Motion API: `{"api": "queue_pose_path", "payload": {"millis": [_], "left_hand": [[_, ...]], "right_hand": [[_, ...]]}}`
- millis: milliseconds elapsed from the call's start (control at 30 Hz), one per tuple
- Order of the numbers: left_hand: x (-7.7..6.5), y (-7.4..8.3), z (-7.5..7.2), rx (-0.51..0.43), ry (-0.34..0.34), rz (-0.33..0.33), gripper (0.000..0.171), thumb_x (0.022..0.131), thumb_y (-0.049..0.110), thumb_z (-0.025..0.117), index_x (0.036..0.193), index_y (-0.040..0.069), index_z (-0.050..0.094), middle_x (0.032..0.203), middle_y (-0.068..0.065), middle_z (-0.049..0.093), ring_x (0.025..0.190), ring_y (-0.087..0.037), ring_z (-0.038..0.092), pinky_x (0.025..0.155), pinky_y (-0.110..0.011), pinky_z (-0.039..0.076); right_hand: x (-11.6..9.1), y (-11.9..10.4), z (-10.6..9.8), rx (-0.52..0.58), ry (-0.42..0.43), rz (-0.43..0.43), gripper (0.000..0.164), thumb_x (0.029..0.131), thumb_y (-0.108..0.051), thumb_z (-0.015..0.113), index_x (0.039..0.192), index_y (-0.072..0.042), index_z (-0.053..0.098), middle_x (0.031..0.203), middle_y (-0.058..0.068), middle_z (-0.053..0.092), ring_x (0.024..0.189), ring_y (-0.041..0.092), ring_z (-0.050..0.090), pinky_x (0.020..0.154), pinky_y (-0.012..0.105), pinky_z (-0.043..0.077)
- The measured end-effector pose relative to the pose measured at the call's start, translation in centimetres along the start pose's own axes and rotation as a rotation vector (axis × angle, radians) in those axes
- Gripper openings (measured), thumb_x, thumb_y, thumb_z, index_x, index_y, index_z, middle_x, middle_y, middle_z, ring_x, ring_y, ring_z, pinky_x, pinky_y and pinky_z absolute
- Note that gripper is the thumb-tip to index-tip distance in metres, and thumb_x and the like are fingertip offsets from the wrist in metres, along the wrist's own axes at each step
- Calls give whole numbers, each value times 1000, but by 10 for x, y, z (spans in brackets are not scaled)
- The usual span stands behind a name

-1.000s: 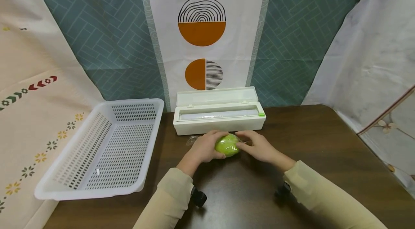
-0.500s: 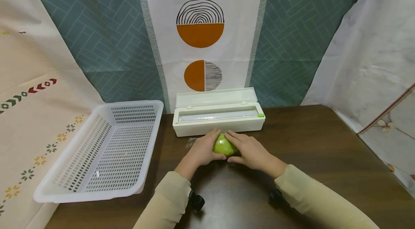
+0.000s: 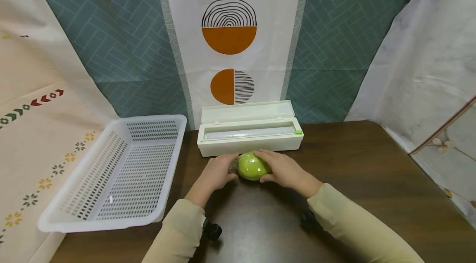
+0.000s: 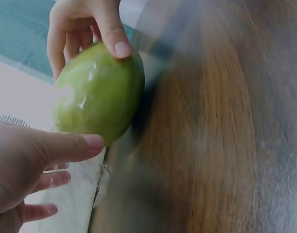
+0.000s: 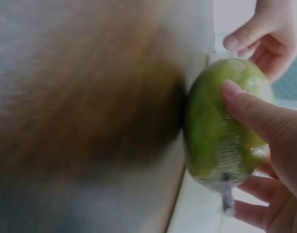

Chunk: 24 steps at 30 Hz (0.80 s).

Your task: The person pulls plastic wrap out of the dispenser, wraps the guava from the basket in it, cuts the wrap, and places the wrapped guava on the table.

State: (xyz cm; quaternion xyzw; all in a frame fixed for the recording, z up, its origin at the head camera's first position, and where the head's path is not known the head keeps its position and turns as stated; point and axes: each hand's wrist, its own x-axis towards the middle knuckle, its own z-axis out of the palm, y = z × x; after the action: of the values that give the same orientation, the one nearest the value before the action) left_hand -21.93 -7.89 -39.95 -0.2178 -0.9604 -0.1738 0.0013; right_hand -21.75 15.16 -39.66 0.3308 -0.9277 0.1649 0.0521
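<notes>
A green mango (image 3: 253,167), wrapped in shiny clear cling film, sits on the table just in front of the long white box. My right hand (image 3: 286,172) holds it from the right, thumb on the near side and fingers round the far side. In the right wrist view, a twisted tail of film (image 5: 228,200) sticks out from one end of the mango (image 5: 226,121). My left hand (image 3: 215,174) is at the left end with fingers spread; its thumb (image 4: 80,147) overlaps the mango's edge in the left wrist view. Crumpled clear film (image 4: 103,180) lies near those fingers.
Behind the hands stands the white cling film box (image 3: 253,145), lid up, with a roll (image 3: 249,132) inside and a green slider at its right end. A white slotted basket (image 3: 163,197) holding a small white scrap (image 3: 110,199) stands on the left. Patterned cloth hangs behind the table.
The mango has shifted a little left and turned. My right hand has closed round its right side, while my left hand has drawn back leftward from it, its grip loosened.
</notes>
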Motion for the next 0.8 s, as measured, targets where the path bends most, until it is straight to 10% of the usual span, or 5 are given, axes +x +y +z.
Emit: {"api": "queue_pose_path", "payload": {"millis": [500,800], "left_hand": [[-5,-13,15,-141,178,-23,27,87,16,67,113,9,66,107,-8,68,99,-24,63,86,-40,51],[0,-17,29,-315,250,-50,11,90,11,63,99,8,67,94,-6,66,86,-18,61,74,-34,51]], "right_hand": [[17,-14,-9,25,-131,75,70,70,-24,84,129,-11,48,124,9,55,103,23,59,85,42,49],[18,-11,8,58,-45,26,75,67,-34,85,123,-7,43,114,10,54,100,24,54,86,41,46]]}}
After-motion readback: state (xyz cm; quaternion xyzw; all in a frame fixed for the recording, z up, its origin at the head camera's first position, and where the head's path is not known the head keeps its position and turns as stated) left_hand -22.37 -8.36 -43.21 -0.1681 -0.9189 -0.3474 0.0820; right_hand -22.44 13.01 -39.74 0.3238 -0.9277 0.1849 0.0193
